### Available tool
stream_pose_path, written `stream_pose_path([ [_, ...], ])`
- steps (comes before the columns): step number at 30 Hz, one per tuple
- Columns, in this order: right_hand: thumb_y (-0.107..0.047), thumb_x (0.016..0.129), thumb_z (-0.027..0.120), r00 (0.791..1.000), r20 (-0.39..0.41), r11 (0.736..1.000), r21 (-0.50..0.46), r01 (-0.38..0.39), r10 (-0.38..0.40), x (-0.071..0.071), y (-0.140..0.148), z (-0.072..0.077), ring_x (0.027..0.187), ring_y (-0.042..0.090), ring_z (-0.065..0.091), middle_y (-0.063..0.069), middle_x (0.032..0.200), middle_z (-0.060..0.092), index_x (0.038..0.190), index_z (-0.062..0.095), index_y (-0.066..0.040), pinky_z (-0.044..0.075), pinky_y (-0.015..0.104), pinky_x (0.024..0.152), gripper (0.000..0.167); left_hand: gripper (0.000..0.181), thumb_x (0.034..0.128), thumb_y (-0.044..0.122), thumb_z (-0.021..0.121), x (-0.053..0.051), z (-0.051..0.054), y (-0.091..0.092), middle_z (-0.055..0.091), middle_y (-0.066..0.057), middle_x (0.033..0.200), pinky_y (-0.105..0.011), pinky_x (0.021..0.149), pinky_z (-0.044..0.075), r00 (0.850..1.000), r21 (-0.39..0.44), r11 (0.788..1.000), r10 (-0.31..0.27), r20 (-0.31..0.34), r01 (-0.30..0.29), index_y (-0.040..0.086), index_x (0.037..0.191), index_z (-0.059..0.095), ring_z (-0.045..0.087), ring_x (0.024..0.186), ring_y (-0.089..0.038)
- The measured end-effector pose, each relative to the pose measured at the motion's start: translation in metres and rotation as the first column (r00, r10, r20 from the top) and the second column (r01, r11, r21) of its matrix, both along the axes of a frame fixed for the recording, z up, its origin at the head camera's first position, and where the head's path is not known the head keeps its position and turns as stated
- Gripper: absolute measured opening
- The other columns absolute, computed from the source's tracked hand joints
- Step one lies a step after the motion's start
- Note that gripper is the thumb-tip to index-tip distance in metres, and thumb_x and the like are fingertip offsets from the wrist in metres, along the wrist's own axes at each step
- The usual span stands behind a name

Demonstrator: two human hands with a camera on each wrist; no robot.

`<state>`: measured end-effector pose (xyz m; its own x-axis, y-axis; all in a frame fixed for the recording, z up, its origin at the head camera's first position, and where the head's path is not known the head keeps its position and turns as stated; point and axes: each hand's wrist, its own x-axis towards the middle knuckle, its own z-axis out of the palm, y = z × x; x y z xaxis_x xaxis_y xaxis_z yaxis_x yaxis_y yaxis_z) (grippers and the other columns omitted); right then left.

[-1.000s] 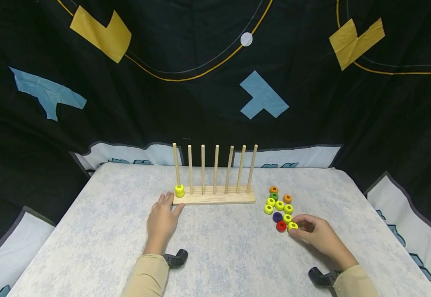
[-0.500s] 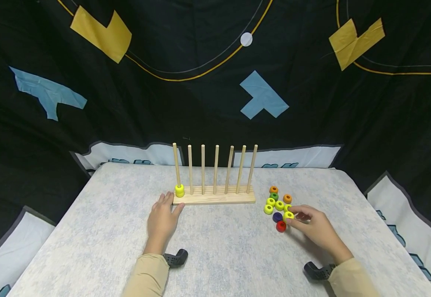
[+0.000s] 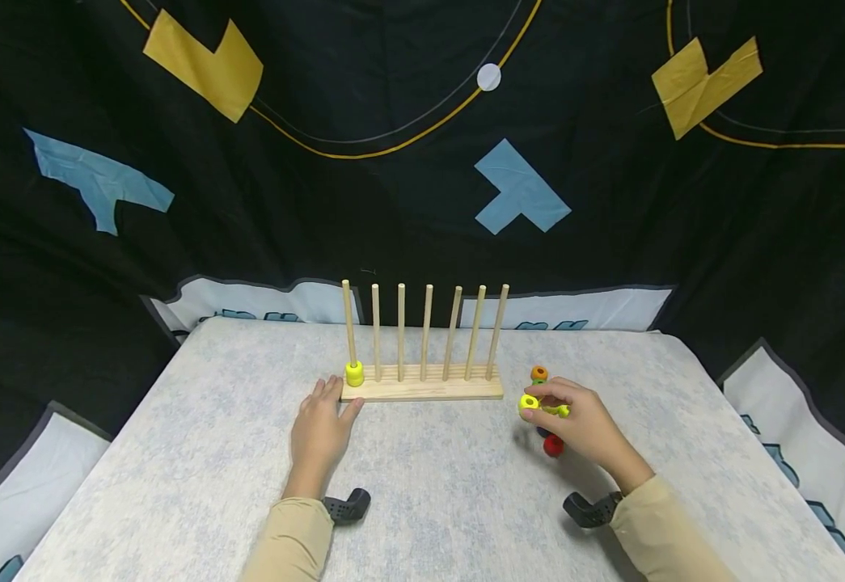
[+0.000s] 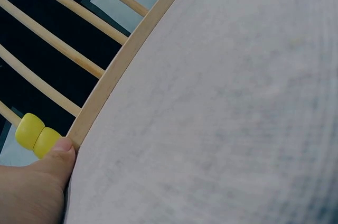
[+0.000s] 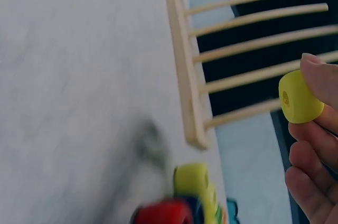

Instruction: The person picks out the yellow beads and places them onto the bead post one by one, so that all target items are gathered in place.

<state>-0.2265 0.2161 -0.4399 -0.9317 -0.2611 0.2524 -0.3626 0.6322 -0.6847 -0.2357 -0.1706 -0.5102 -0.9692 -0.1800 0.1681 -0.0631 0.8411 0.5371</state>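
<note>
- Right hand (image 3: pixel 580 416): thumb and fingertips clamped on the held bead (image 3: pixel 529 404), up off the table (image 3: pixel 437 485), near the rack's right end.
- Left hand (image 3: pixel 318 432): fingers and thumb spread apart, resting at the front left corner of the rack (image 3: pixel 422 391), gripping nothing round.
- Risk, slip: you've only a fingertip pinch on smooth, rounded sides; squeeze unevenly and the bead could pop out.
- Risk, misfit: if you tilt the bead, its hole may catch on a peg top instead of sliding over.
- Risk, knock: carry it low across the pegs (image 3: pixel 427 323) and you could bump one and shift the rack, more so if your left hand lets go.
- Risk, scatter: your right hand sits over the loose beads; a dipped finger could roll the red bead (image 3: pixel 553 445) away.
- Head view: gives you all seven pegs, with the stacked beads (image 3: pixel 354 374) on the leftmost; your right hand hides part of the pile.
- Right wrist view: shows the bead's lower hole and your thumb's hold.
- Left wrist view: shows your thumb on the rack's corner and a clear seam between two stacked beads; no held bead there.
</note>
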Motion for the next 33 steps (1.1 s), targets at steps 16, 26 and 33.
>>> stream_pose_path([
  [16,-0.028,0.082,0.082,0.980,-0.173,0.995,0.011,-0.099,0.100,-0.019,-0.076,0.043,0.096,0.014,0.065,-0.008,0.102,0.071,0.108,0.074,-0.018,0.057,0.037,0.084,0.028,0.067,0.0978,0.045,0.059,0.001,0.001,0.001,0.041,-0.014,0.156,-0.057,0.119,0.030,1.000,0.002,1.000,0.004,-0.013,-0.004,0.004,0.148,0.044,0.031,0.149,-0.036],
  [26,-0.028,0.083,0.082,0.979,-0.195,0.997,-0.029,-0.071,0.064,-0.033,-0.130,0.082,0.088,0.014,0.064,-0.001,0.099,0.071,0.107,0.074,-0.012,0.057,0.029,0.077,0.030,0.068,0.0978,0.045,0.059,0.001,0.000,-0.002,0.040,-0.014,0.157,-0.060,0.118,0.030,1.000,0.018,1.000,0.006,0.000,-0.006,0.004,0.149,0.042,0.031,0.149,-0.037],
  [33,-0.029,0.084,0.081,0.969,-0.234,0.992,-0.084,-0.098,0.076,-0.041,-0.160,0.104,0.095,0.018,0.066,0.001,0.105,0.070,0.112,0.073,-0.011,0.060,0.034,0.084,0.035,0.068,0.0977,0.045,0.059,0.001,-0.001,0.000,0.040,-0.014,0.157,-0.059,0.119,0.029,1.000,0.016,1.000,0.006,0.001,-0.006,0.004,0.149,0.043,0.031,0.149,-0.036],
])
